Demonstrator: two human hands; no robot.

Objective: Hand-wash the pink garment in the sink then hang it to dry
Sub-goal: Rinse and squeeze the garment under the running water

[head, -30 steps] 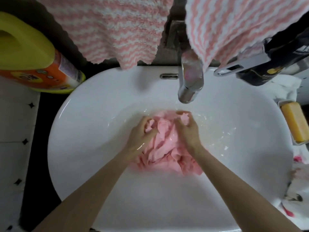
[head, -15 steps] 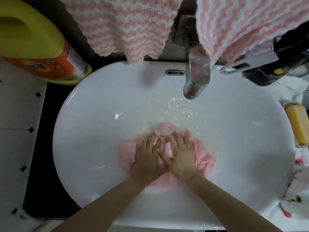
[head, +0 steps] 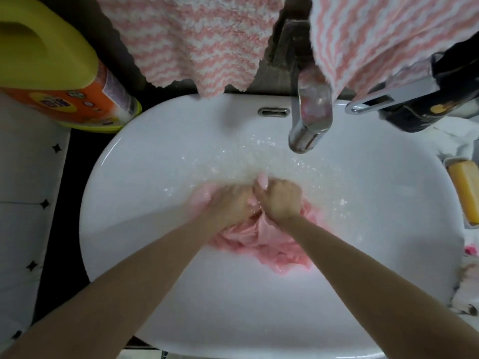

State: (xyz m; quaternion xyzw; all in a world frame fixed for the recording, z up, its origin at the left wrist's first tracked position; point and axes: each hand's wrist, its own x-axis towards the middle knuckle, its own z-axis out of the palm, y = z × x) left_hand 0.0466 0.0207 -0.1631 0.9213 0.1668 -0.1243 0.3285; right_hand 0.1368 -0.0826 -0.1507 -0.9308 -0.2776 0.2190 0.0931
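Clutching pink garment point(head: 261, 239) in sink point(head: 233, 307), hands point(head: 230, 203) point(head: 281, 200) apparently touching.

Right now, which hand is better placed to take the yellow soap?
Probably the right hand: the soap lies by the sink's right rim. The left hand, blurred, is on the garment, farther away.

A pink garment point(head: 261, 239) in a white sink point(head: 233, 307); towels point(head: 191, 42) striped in pink-and-white zigzags; a yellow jug point(head: 44, 53), orange-labelled; a yellow soap bar point(head: 465, 187).
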